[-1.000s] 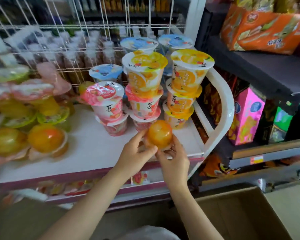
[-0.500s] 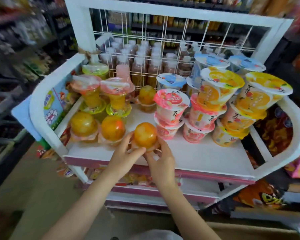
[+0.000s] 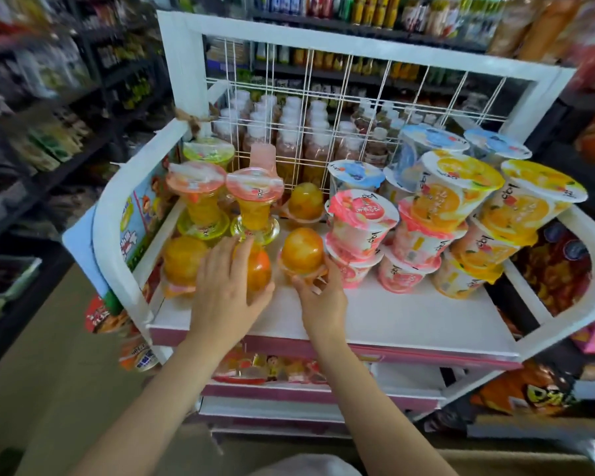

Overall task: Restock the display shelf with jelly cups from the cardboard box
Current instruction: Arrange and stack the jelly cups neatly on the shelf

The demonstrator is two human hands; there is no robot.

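White display shelf (image 3: 392,317): hands hold orange jelly cups, labels illegible.

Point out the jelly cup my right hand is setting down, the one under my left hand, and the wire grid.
Right jelly cup (image 3: 302,249), head view, dome top.
Left jelly cup (image 3: 260,269), head view, exposed side.
Wire grid (image 3: 347,97), head view, middle wires.

A shop; aisles of stocked shelving (image 3: 66,97) surround a white display shelf (image 3: 392,314) stacked with jelly cups (image 3: 361,218).
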